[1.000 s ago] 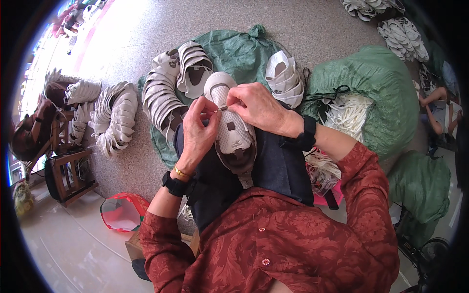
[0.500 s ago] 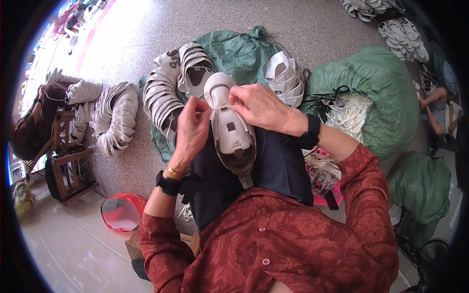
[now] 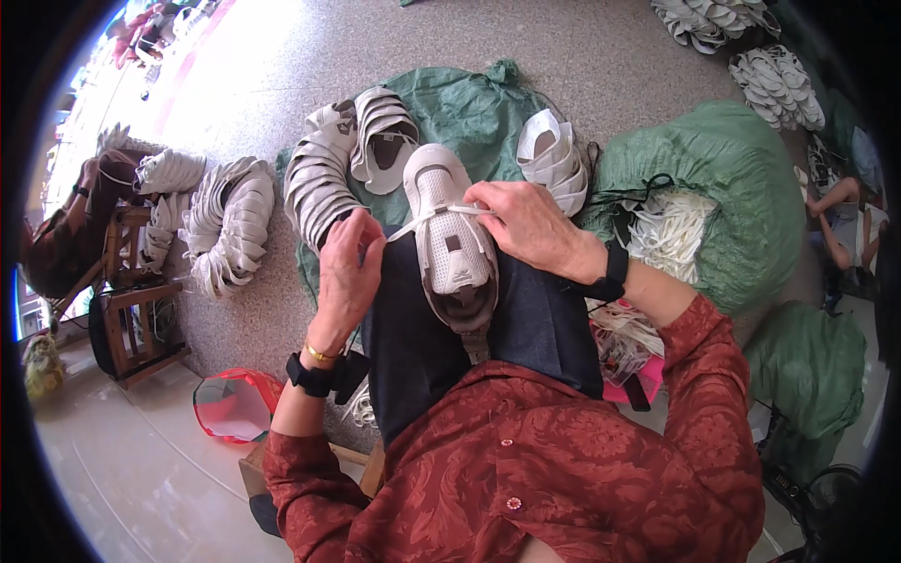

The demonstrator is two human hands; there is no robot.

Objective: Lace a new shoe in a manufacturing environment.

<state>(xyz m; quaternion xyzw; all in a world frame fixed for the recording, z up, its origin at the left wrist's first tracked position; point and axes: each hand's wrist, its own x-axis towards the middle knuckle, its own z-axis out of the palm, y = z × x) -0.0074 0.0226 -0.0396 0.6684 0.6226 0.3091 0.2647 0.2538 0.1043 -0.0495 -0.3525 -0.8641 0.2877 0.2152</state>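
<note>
A light shoe upper (image 3: 455, 258) with a perforated tongue rests lengthwise between my thighs, its rounded toe pointing away from me. White shoelace (image 3: 413, 223) crosses its front and stretches out to both sides. On the left, my left hand (image 3: 351, 277) is closed at one end of the lace, beside the upper. My right hand (image 3: 530, 225) pinches the other part of the lace just right of the tongue. The fingertips of my left hand are partly hidden.
Nested rows of shoe uppers (image 3: 317, 178) lie on a green sheet (image 3: 460, 113) ahead. To the right, a green sack (image 3: 713, 188) holds white laces (image 3: 668, 230). A pink basket (image 3: 648, 383), a red bag (image 3: 235, 405) and a wooden chair (image 3: 141, 328) stand around. Other people sit at both sides.
My hands have moved apart, the left one down and left, the right one slightly right. The lace now stretches visibly across the upper between them.
</note>
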